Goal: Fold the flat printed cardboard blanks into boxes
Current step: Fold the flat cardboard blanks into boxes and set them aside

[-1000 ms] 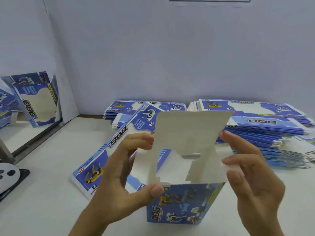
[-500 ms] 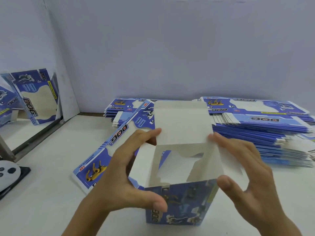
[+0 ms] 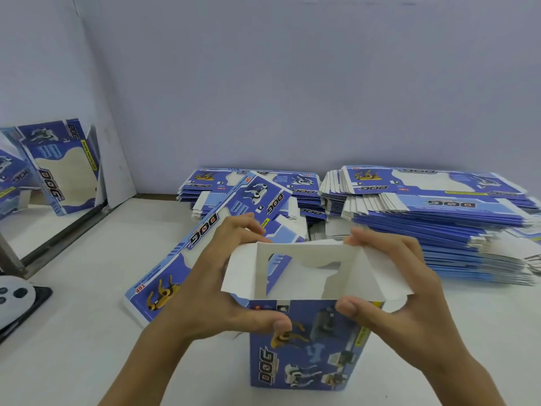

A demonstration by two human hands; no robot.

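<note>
Box (image 3: 307,344) upright on table (image 3: 73,332), open mouth up, long axis vertical, in front of blank stacks (image 3: 424,218). Left hand (image 3: 222,285) pinches left rim, right hand (image 3: 395,282) right rim. Side flaps splay outward; closing means folding inward, hands equally near.

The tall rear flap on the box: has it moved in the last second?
Yes. The rear flap no longer stands up before the blank stacks; it has dropped out of sight behind the box rim.

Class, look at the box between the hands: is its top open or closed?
Open. The box stands upright, its white inside showing, with the side flaps splayed outward under the left hand and right hand.
</note>
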